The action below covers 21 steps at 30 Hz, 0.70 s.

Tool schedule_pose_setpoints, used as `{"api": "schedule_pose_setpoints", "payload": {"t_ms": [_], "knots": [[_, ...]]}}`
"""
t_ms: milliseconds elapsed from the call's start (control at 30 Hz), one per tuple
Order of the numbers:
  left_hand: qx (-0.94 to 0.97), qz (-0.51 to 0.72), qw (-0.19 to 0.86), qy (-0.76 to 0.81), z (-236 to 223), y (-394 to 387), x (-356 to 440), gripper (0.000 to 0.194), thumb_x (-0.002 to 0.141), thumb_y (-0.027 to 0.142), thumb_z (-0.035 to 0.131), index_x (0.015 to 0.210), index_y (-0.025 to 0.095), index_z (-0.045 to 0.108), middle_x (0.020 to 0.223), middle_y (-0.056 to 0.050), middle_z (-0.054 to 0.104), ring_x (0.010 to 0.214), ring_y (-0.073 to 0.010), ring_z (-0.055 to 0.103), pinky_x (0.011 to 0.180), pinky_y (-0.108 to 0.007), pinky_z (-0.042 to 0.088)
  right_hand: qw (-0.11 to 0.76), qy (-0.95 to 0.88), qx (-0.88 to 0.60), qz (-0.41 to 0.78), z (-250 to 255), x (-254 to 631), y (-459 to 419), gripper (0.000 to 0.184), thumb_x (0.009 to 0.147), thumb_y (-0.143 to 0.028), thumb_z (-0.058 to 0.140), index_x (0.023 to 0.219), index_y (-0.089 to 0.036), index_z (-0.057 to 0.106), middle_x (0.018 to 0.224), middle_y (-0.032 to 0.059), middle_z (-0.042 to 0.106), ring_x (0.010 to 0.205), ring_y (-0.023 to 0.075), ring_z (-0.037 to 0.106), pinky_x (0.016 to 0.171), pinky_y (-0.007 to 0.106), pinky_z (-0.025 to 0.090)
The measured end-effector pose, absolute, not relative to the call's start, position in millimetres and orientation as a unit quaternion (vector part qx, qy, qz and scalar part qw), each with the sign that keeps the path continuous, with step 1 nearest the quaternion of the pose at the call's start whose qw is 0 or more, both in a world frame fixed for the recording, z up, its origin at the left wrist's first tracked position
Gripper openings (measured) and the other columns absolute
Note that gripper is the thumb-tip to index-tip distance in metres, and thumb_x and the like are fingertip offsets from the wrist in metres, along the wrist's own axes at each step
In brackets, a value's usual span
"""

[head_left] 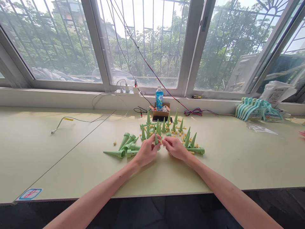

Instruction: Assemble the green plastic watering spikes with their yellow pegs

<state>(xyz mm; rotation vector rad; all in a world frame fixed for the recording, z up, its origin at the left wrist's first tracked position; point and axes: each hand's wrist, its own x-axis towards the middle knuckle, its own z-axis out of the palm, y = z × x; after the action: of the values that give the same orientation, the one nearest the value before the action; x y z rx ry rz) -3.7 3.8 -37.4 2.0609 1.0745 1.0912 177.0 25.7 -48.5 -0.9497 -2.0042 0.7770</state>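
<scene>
My left hand [147,152] is closed round a green plastic cone [156,139], whose tip points up between thumb and fingers. My right hand [174,147] pinches a small yellow piece [161,142] right beside that cone; the two hands touch at the fingertips. Several green cones stand upright [163,125] on the pale table [71,165] just beyond my hands. Others lie on their sides to the left [125,147] and to the right [195,149]. Small yellow pieces [183,128] are scattered among the standing cones.
A small cardboard box [161,112] with a water bottle [159,98] stands behind the cones at the window ledge. A power strip [126,91] and cables lie on the ledge, a white cable [71,120] on the table's left. Teal hangers [252,108] lie at the right.
</scene>
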Motion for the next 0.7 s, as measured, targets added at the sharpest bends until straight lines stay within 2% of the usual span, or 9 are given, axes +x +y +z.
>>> {"api": "schedule_pose_setpoints", "payload": {"t_ms": [100, 267, 400, 500, 700], "knots": [[0.769, 0.407, 0.283, 0.403, -37.1, 3.8, -3.8, 0.017, 0.091, 0.031, 0.049, 0.103, 0.019, 0.050, 0.086, -0.001, 0.062, 0.050, -0.0074, 0.051, 0.049, -0.022, 0.039, 0.387, -0.790, -0.374, 0.295, -48.3, 177.0, 25.8, 0.039, 0.095, -0.045, 0.040, 0.068, -0.019, 0.049, 0.053, -0.0031, 0.044, 0.048, 0.0108, 0.038, 0.050, 0.025, 0.031], [0.760, 0.419, 0.269, 0.419, -38.5, 5.6, -3.8, 0.017, 0.090, 0.031, 0.050, 0.103, 0.020, 0.051, 0.091, -0.002, 0.062, 0.048, -0.0060, 0.047, 0.050, -0.022, 0.040, 0.385, -0.788, -0.369, 0.308, -48.0, 178.0, 23.6, 0.028, 0.093, -0.046, 0.046, 0.084, -0.020, 0.051, 0.052, -0.0065, 0.040, 0.047, 0.0102, 0.031, 0.047, 0.024, 0.025], [0.759, 0.423, 0.267, 0.418, -39.7, 6.4, -4.4, 0.018, 0.090, 0.032, 0.050, 0.103, 0.020, 0.051, 0.092, -0.002, 0.061, 0.049, -0.0063, 0.049, 0.050, -0.022, 0.041, 0.378, -0.793, -0.359, 0.317, -48.6, 179.1, 23.4, 0.023, 0.093, -0.043, 0.045, 0.087, -0.021, 0.049, 0.052, -0.0064, 0.043, 0.046, 0.0105, 0.033, 0.048, 0.024, 0.027], [0.764, 0.416, 0.269, 0.413, -39.9, 6.0, -4.8, 0.018, 0.091, 0.033, 0.049, 0.103, 0.020, 0.051, 0.086, -0.001, 0.060, 0.047, -0.0065, 0.047, 0.049, -0.022, 0.039, 0.375, -0.799, -0.357, 0.306, -49.2, 179.3, 24.4, 0.023, 0.094, -0.040, 0.044, 0.081, -0.021, 0.049, 0.053, -0.0053, 0.045, 0.047, 0.0108, 0.036, 0.049, 0.024, 0.029], [0.773, 0.406, 0.273, 0.404, -39.1, 5.4, -4.4, 0.019, 0.091, 0.032, 0.048, 0.105, 0.019, 0.051, 0.078, 0.000, 0.062, 0.046, -0.0075, 0.048, 0.047, -0.022, 0.037, 0.372, -0.808, -0.368, 0.271, -47.2, 177.2, 25.1, 0.040, 0.096, -0.040, 0.039, 0.063, -0.019, 0.046, 0.054, -0.0025, 0.044, 0.051, 0.0113, 0.039, 0.054, 0.025, 0.032]]}}
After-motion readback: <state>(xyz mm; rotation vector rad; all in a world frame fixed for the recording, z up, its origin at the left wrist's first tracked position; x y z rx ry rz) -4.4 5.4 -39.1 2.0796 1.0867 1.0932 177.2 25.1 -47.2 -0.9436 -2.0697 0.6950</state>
